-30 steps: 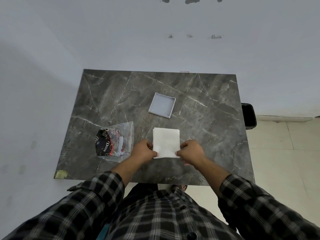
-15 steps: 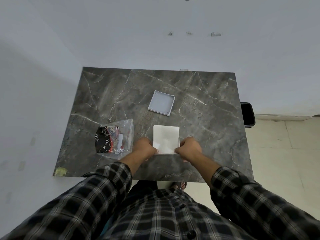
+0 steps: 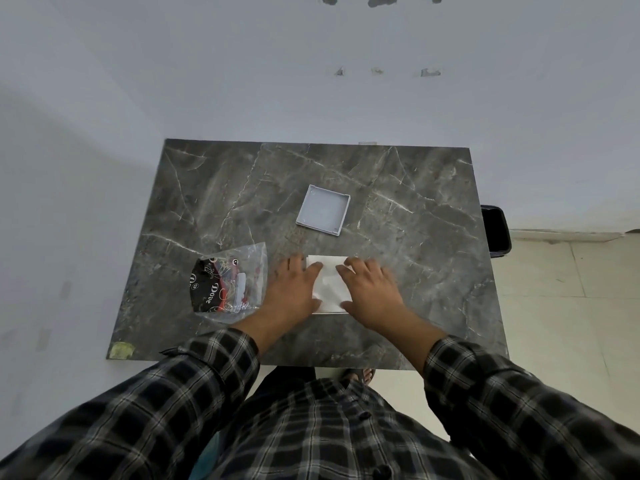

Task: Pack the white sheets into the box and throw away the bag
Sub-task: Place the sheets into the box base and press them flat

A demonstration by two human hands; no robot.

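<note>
A stack of white sheets [image 3: 329,284] lies near the front middle of the dark marble table [image 3: 415,271]. My left hand [image 3: 294,289] lies flat on its left part and my right hand [image 3: 372,289] flat on its right part, fingers spread and pointing away from me. A thin white rim shows along the stack's near edge; I cannot tell whether that is a box wall. A shallow grey square box part [image 3: 323,214] lies open side up behind the sheets, with nothing in it. A clear plastic bag [image 3: 230,282] with black and red printed contents lies left of my left hand.
A black bin [image 3: 497,233] stands on the floor just past the table's right edge. The table's back and left sides meet white walls. A yellowish tape scrap [image 3: 121,349] sits at the front left corner. My foot [image 3: 360,375] shows below the front edge.
Both hands were pinching the stack's near side edges. They have let go and now lie flat on top of the sheets, further from me.
</note>
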